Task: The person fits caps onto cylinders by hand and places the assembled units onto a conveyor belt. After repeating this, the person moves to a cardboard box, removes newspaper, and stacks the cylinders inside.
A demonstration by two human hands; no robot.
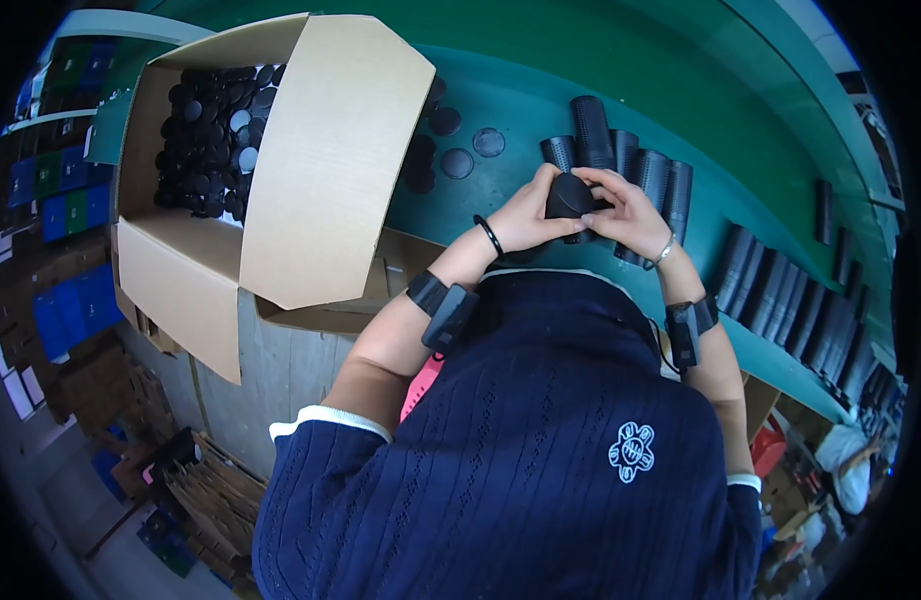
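Note:
Between my two hands, near the front edge of the green table, is a black round-ended piece [568,197]; its smooth disc-like end faces up. My left hand [526,213] grips it from the left side, fingers bent around it. From the right, my right hand [632,217] closes on the same piece with thumb and fingers. Whether the disc is a separate cap on a cylinder is hidden by my fingers. Just beyond and to the right of my hands lie several black perforated cylinders [592,132]. Loose black discs [457,163] rest on the table to the left.
An open cardboard box [330,165] at the left holds many black discs [208,135]. Rows of black cylinders [780,293] line the right side of the green table [515,90]. Another person [848,465] is at the far right. Flattened cardboard [220,500] stands at lower left.

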